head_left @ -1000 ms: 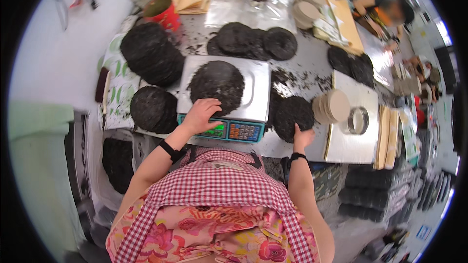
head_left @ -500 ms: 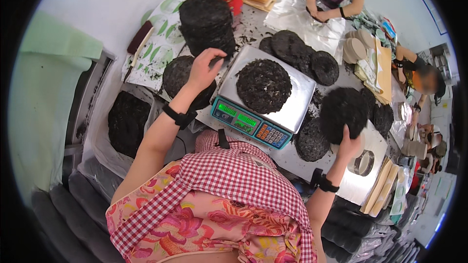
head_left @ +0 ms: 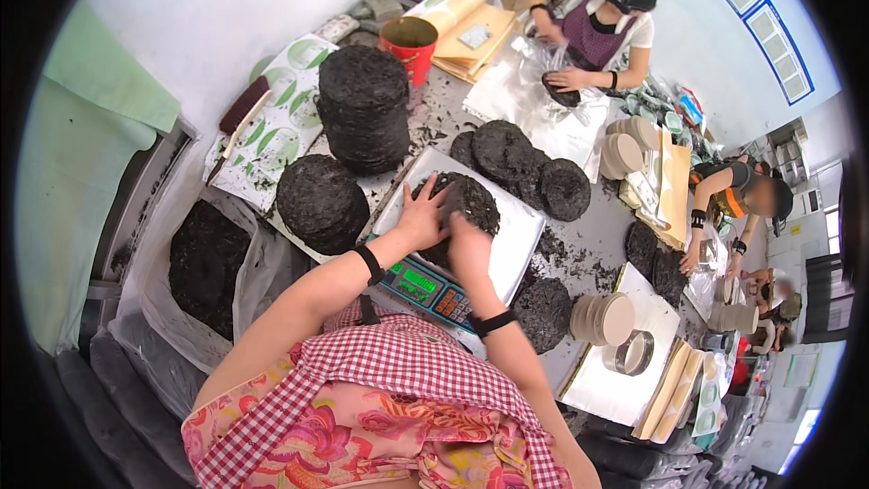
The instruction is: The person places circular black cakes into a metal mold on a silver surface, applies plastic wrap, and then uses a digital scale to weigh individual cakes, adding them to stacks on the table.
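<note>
My left hand (head_left: pixel 422 213) rests with fingers spread on a dark, rough round cake (head_left: pixel 482 215) on the scale's silver platform (head_left: pixel 519 241). My right hand (head_left: pixel 467 240) is over the same cake, beside my left; its fingertips are smeared by motion, so their grip is unclear. The scale's teal panel (head_left: pixel 425 290) sits below my wrists. A tall stack of dark cakes (head_left: pixel 362 113) stands behind at left, with another dark pile (head_left: pixel 322 204) beside the scale. More flattened cakes (head_left: pixel 507 163) lie beyond the scale, and another (head_left: pixel 541 312) lies to its right.
An open bag of dark material (head_left: pixel 208 267) is at left, near a brush (head_left: pixel 242 113). A red bucket (head_left: pixel 407 60) stands behind. Pale disc stacks (head_left: pixel 605 317) and a metal ring (head_left: pixel 634 351) are at right. Co-workers (head_left: pixel 597 32) (head_left: pixel 738 195) work at the table's far and right sides.
My right hand has moved left from beside the scale, where it held a dark cake, onto the scale. My left hand lifted off, then returned to the cake there. The view has shifted.
</note>
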Motion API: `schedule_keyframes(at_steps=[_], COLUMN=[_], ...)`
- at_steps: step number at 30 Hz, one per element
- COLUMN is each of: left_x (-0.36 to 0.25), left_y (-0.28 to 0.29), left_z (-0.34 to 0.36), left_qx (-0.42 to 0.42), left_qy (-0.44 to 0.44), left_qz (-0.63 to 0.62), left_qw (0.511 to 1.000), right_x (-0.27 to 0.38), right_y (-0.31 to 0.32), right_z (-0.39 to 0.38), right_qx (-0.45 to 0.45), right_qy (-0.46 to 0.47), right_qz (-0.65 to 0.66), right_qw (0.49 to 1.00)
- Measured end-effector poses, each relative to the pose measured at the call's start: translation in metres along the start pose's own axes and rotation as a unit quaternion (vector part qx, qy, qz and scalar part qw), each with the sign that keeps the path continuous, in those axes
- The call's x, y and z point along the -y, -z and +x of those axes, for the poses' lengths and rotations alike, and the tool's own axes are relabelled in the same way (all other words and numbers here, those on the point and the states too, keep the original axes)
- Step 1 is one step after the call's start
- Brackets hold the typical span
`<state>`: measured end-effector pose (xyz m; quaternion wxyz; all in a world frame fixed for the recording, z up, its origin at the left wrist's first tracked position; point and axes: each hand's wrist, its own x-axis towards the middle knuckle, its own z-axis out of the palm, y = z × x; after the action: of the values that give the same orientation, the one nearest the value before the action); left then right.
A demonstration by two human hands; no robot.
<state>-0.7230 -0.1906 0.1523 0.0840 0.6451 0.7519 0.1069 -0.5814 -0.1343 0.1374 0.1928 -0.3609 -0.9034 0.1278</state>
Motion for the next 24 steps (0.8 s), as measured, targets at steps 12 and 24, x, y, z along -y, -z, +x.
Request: schedule_keyframes(at_steps=[12,24], left_x=[-0.032,-0.044], left_y=[-0.029,-0.033], left_z=[0.008,0.009], left_qx=[-0.016,-0.035], left_qy=[-0.132,-0.088], left_qz=[0.02,-0.026], left_qw=[0.991,0.995], right_x=[-0.043,-0.106], right_y=[0.071,0.161], right_z=[-0.05,-0.121], right_qx=[-0.014,-0.213], right_qy=[-0.232,-0.394], right_qz=[0.238,0.427], right_qw=[0.943,0.786])
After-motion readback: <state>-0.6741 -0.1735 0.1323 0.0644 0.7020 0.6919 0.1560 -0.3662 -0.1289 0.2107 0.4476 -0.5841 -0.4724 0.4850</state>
